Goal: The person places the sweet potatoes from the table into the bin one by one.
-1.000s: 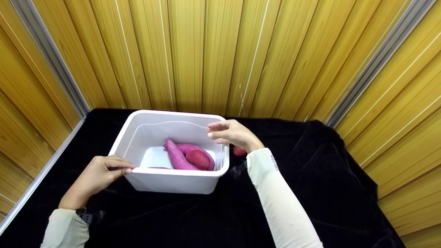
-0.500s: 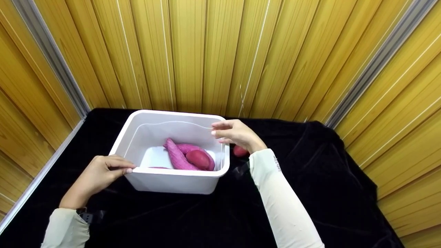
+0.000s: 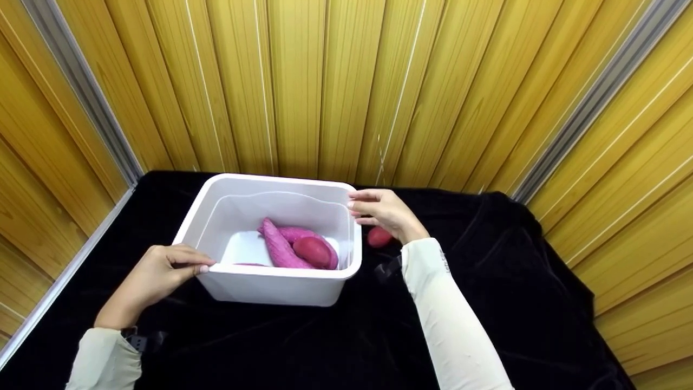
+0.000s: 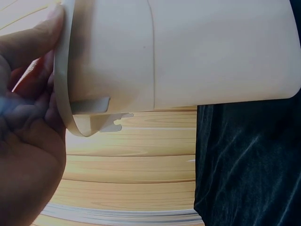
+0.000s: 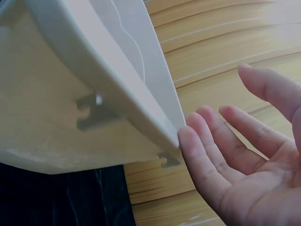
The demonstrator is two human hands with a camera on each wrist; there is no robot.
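Observation:
A white plastic bin (image 3: 281, 287) stands on the black cloth. In the head view my left hand (image 3: 157, 276) pinches its near left corner; the left wrist view has the thumb (image 4: 35, 42) over the rim and the fingers around it. Inside lie two purple-pink sweet potatoes (image 3: 279, 246) and a smooth red oval thing (image 3: 312, 251) on top of them; the near wall covers part of another pink piece. My right hand (image 3: 387, 211) holds nothing, its fingers loosely extended at the right rim. One fingertip (image 5: 189, 141) overlaps the rim's edge in the right wrist view.
Another red oval thing (image 3: 379, 236) lies on the black cloth (image 3: 487, 292), just right of the bin and below my right hand. Yellow wood-patterned walls (image 3: 346, 92) with grey corner strips (image 3: 584, 103) close off the back and both sides.
My right hand has drawn rightward from over the bin's inside to its right rim, uncovering more of the red oval thing on the cloth. My left hand stays on the bin's rim.

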